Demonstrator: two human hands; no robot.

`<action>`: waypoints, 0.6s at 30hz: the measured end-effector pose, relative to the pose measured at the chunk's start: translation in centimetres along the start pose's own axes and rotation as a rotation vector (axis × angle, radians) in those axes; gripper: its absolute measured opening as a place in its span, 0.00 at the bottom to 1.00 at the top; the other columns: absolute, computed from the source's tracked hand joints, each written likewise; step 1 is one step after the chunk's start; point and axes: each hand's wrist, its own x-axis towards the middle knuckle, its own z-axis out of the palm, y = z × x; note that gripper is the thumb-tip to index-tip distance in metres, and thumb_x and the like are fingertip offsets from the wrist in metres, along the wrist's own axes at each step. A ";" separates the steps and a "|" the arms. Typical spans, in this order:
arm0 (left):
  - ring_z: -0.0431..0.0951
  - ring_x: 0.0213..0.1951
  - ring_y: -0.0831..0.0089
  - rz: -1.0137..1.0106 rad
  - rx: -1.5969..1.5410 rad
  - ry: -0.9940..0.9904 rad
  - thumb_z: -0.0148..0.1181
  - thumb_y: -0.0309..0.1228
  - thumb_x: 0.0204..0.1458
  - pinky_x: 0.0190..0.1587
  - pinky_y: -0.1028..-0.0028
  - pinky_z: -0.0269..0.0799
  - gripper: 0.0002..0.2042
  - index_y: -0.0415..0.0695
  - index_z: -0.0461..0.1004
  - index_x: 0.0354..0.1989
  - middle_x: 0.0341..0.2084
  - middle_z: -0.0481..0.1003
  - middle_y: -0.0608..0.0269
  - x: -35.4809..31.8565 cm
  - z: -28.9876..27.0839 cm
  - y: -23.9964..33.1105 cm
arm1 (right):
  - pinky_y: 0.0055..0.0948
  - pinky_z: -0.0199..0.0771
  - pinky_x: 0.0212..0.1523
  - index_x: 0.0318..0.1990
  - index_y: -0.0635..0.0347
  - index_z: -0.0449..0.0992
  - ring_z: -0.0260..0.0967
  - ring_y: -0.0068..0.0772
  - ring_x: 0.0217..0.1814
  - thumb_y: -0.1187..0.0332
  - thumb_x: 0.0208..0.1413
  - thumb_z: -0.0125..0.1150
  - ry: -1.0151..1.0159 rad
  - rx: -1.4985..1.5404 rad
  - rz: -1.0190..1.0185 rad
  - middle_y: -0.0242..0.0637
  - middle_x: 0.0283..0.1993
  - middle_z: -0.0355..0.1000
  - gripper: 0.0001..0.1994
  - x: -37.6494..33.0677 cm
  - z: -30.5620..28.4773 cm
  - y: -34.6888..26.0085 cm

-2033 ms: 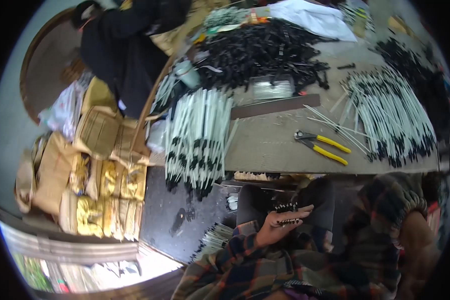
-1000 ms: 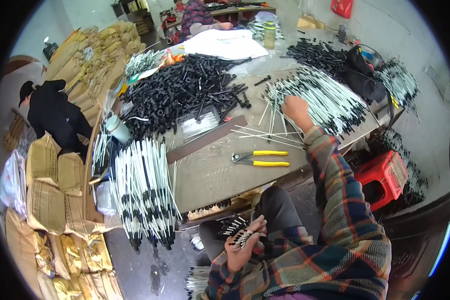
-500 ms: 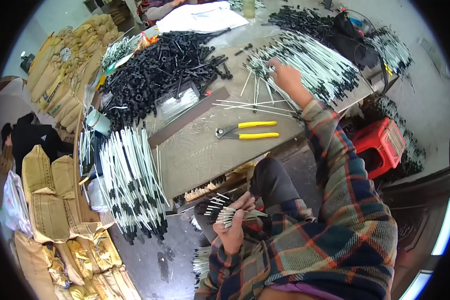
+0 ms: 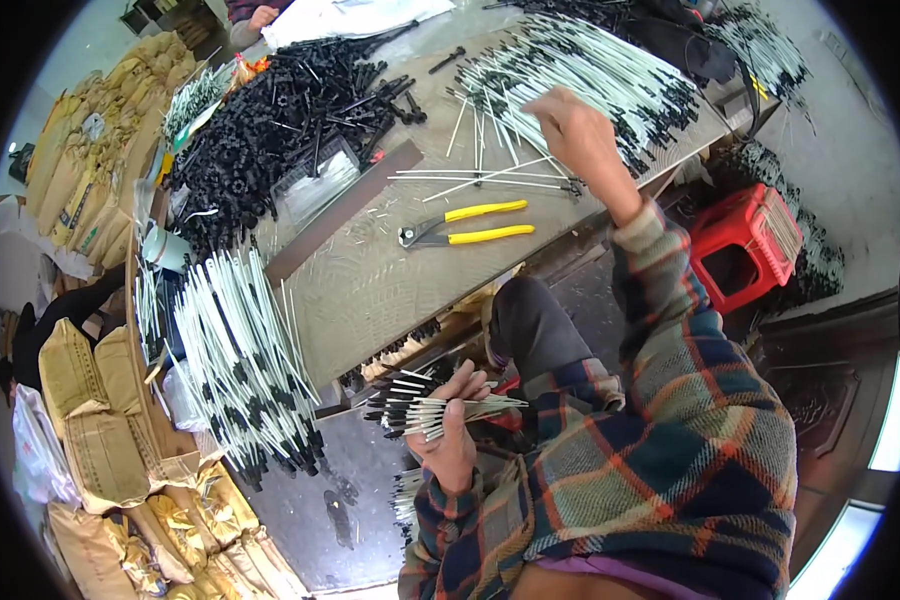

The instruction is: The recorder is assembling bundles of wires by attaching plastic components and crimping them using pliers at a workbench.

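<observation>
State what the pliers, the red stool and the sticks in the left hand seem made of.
Pliers: greyish, likely metal head; smooth yellow handles, perhaps plastic.
Red stool: likely moulded plastic, evenly coloured, glossy.
Sticks in left hand: smooth, pale and black, perhaps plastic.

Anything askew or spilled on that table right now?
Several loose sticks lie crossed near the pliers, unlike the mostly parallel pile; one black piece lies apart from the black heap. I see no clear damage.

Red stool (image 4: 767,262), piled tan sacks (image 4: 110,150)
</observation>
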 end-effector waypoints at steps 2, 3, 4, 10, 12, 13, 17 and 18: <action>0.75 0.41 0.55 -0.008 -0.009 -0.011 0.49 0.27 0.53 0.43 0.64 0.74 0.15 0.25 0.66 0.44 0.43 0.70 0.39 0.1 0.2 -0.1 | 0.36 0.68 0.28 0.33 0.52 0.76 0.69 0.43 0.30 0.69 0.49 0.53 -0.060 -0.071 0.053 0.33 0.31 0.71 0.06 -1.5 -1.0 0.5; 0.75 0.41 0.55 -0.026 -0.022 -0.006 0.49 0.26 0.53 0.43 0.63 0.74 0.15 0.25 0.66 0.44 0.42 0.70 0.39 -0.1 0.1 -0.3 | 0.37 0.69 0.27 0.31 0.52 0.75 0.70 0.44 0.29 0.69 0.50 0.52 -0.136 -0.176 0.080 0.34 0.29 0.71 0.05 -2.3 -0.7 2.2; 0.75 0.41 0.55 -0.043 -0.035 0.001 0.49 0.26 0.53 0.44 0.63 0.73 0.15 0.25 0.66 0.44 0.42 0.70 0.39 -0.1 0.1 -0.4 | 0.38 0.69 0.27 0.29 0.52 0.75 0.70 0.44 0.27 0.69 0.50 0.50 -0.211 -0.279 0.106 0.34 0.28 0.72 0.06 -2.4 -1.1 2.6; 0.75 0.40 0.54 -0.043 -0.040 0.080 0.48 0.24 0.53 0.44 0.60 0.72 0.14 0.26 0.65 0.44 0.40 0.71 0.38 -0.6 -0.1 -0.2 | 0.26 0.66 0.27 0.30 0.61 0.74 0.69 0.30 0.26 0.70 0.49 0.57 -0.150 0.183 0.063 0.38 0.26 0.71 0.05 -4.2 -4.9 -2.8; 0.75 0.40 0.59 -0.050 -0.021 0.071 0.49 0.23 0.53 0.45 0.65 0.71 0.13 0.27 0.65 0.45 0.39 0.73 0.43 0.8 0.4 0.0 | 0.22 0.65 0.28 0.29 0.65 0.73 0.66 0.21 0.27 0.72 0.50 0.57 -0.323 0.596 0.223 0.36 0.25 0.69 0.04 -7.2 -6.6 -5.2; 0.75 0.40 0.61 -0.089 0.018 0.054 0.49 0.23 0.53 0.46 0.68 0.71 0.13 0.28 0.66 0.45 0.38 0.73 0.46 1.2 0.7 0.6 | 0.21 0.64 0.29 0.29 0.66 0.73 0.64 0.18 0.27 0.74 0.50 0.57 -0.476 0.855 0.314 0.34 0.24 0.69 0.04 -9.0 -7.0 -6.2; 0.75 0.42 0.68 -0.195 -0.013 -0.084 0.51 0.23 0.54 0.47 0.74 0.69 0.14 0.29 0.67 0.47 0.39 0.74 0.50 2.9 2.1 2.0 | 0.26 0.62 0.44 0.32 0.61 0.76 0.65 0.33 0.43 0.76 0.39 0.63 -0.557 0.871 -0.015 0.38 0.39 0.69 0.09 -10.6 -6.4 -10.6; 0.74 0.41 0.72 -0.155 0.031 -0.130 0.52 0.24 0.53 0.47 0.76 0.68 0.13 0.30 0.69 0.46 0.39 0.74 0.54 2.8 1.7 2.4 | 0.26 0.62 0.44 0.32 0.61 0.76 0.65 0.33 0.43 0.76 0.39 0.63 -0.577 0.907 -0.020 0.38 0.39 0.69 0.09 -10.4 -5.9 -11.8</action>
